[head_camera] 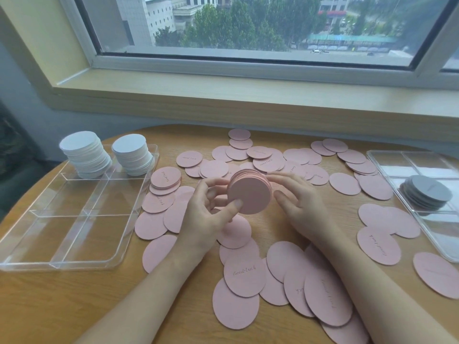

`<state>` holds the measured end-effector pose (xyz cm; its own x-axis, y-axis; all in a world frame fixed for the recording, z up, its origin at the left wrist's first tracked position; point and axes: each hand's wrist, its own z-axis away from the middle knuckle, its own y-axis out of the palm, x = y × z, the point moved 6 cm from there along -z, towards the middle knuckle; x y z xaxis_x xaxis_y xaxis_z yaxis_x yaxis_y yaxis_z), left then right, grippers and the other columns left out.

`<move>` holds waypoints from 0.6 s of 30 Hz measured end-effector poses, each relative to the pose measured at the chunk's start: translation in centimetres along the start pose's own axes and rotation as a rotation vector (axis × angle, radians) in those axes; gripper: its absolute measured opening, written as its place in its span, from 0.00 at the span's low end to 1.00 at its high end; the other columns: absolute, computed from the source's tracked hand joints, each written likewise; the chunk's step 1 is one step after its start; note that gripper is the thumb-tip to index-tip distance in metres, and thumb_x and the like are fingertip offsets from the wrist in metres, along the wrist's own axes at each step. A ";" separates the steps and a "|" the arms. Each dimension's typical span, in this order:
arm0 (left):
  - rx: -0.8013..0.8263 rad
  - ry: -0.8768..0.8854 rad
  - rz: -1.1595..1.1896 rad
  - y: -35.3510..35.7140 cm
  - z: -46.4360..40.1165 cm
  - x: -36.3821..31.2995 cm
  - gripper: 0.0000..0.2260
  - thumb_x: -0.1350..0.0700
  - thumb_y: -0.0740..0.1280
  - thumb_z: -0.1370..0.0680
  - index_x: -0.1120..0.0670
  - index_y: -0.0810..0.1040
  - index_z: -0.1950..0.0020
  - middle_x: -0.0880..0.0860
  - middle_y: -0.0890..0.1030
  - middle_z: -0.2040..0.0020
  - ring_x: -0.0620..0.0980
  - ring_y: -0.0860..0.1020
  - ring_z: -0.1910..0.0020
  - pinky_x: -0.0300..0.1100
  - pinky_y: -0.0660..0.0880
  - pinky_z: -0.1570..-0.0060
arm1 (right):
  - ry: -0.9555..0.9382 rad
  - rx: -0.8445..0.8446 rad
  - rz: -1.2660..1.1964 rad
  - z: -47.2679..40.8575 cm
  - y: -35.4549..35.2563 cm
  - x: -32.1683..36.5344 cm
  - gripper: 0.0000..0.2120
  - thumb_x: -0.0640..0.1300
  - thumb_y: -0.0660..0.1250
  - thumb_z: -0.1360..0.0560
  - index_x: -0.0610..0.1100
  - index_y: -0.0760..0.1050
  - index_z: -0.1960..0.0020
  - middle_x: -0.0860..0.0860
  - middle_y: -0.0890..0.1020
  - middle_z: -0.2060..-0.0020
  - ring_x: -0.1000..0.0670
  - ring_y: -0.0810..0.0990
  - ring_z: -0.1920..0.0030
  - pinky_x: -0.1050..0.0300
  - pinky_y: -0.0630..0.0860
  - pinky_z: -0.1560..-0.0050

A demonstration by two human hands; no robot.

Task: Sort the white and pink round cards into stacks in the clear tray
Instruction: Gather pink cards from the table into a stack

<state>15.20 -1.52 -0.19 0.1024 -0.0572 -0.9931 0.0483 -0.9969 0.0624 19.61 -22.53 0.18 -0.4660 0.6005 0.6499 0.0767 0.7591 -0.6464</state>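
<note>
Pink cards stacked on edge above counter | left hand grip pinches stack, right hand fingers straight against its side | risk: loose squeeze, stack fans and spills onto scattered cards | clear tray left, white stacks in far cells

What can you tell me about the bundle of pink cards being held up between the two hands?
The pink stack is a thick bundle of round, matte, paper-like cards, edges roughly squared. It is held on edge above the wooden table, its blank flat face tilted toward the camera. The left hand grips it, thumb on the front face, fingers behind. The right hand touches its right rim with straightened fingers. Loose pink cards lie scattered beneath and around it.
</note>
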 end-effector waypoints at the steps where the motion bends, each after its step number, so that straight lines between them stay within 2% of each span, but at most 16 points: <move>1: -0.015 -0.001 0.007 -0.2 -0.1 0.0 0.21 0.56 0.75 0.29 0.52 0.75 0.38 0.52 0.85 0.49 0.46 0.83 0.54 0.39 0.77 0.61 | -0.002 0.044 0.113 -0.1 0.5 -0.5 0.20 0.45 0.63 0.23 0.52 0.76 0.31 0.57 0.76 0.32 0.52 0.72 0.30 0.50 0.65 0.29; 4: -0.053 -0.015 0.029 -0.5 -0.2 0.0 0.22 0.55 0.74 0.30 0.53 0.74 0.38 0.54 0.85 0.49 0.46 0.82 0.57 0.39 0.77 0.60 | 0.069 0.202 0.273 -0.2 1.8 -1.7 0.25 0.51 0.66 0.22 0.55 0.69 0.26 0.59 0.68 0.25 0.53 0.63 0.24 0.48 0.57 0.24; 6: -0.059 -0.018 0.026 -0.6 -0.2 0.0 0.22 0.54 0.74 0.30 0.53 0.74 0.37 0.54 0.85 0.49 0.46 0.82 0.57 0.40 0.76 0.59 | 0.069 0.224 0.311 -0.2 2.1 -1.9 0.24 0.55 0.65 0.23 0.56 0.71 0.28 0.60 0.69 0.26 0.55 0.64 0.25 0.49 0.58 0.25; 11: -0.057 -0.016 0.017 -0.7 -0.2 0.0 0.21 0.55 0.74 0.29 0.53 0.73 0.38 0.54 0.85 0.49 0.46 0.81 0.57 0.43 0.76 0.58 | 0.052 0.151 0.341 -0.3 1.7 -1.7 0.19 0.55 0.71 0.24 0.54 0.77 0.35 0.59 0.75 0.37 0.53 0.70 0.36 0.55 0.61 0.34; 14: -0.054 -0.012 0.019 -0.7 -0.2 -0.1 0.21 0.55 0.73 0.29 0.53 0.73 0.38 0.55 0.85 0.48 0.46 0.81 0.57 0.41 0.76 0.61 | 0.019 0.119 0.402 -0.2 1.5 -1.5 0.17 0.56 0.72 0.25 0.53 0.80 0.39 0.57 0.76 0.43 0.51 0.72 0.41 0.56 0.62 0.37; 16: -0.048 -0.013 0.024 -0.6 -0.2 0.0 0.21 0.56 0.73 0.29 0.54 0.73 0.37 0.55 0.85 0.48 0.45 0.81 0.57 0.41 0.76 0.61 | -0.022 0.088 0.468 -0.2 1.5 -1.3 0.14 0.56 0.71 0.25 0.52 0.82 0.42 0.56 0.77 0.46 0.50 0.74 0.44 0.55 0.62 0.38; 18: -0.038 -0.017 0.033 -0.5 -0.2 0.0 0.21 0.56 0.73 0.29 0.54 0.73 0.37 0.55 0.85 0.48 0.45 0.80 0.58 0.40 0.76 0.60 | -0.066 0.037 0.539 -0.3 1.4 -0.9 0.14 0.58 0.65 0.24 0.51 0.83 0.47 0.55 0.79 0.50 0.48 0.76 0.47 0.55 0.63 0.41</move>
<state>15.38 -0.99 -0.24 0.0880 -0.0910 -0.9920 0.0827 -0.9917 0.0983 20.39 -21.95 -1.15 -0.4241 0.8840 0.1968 0.2892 0.3381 -0.8955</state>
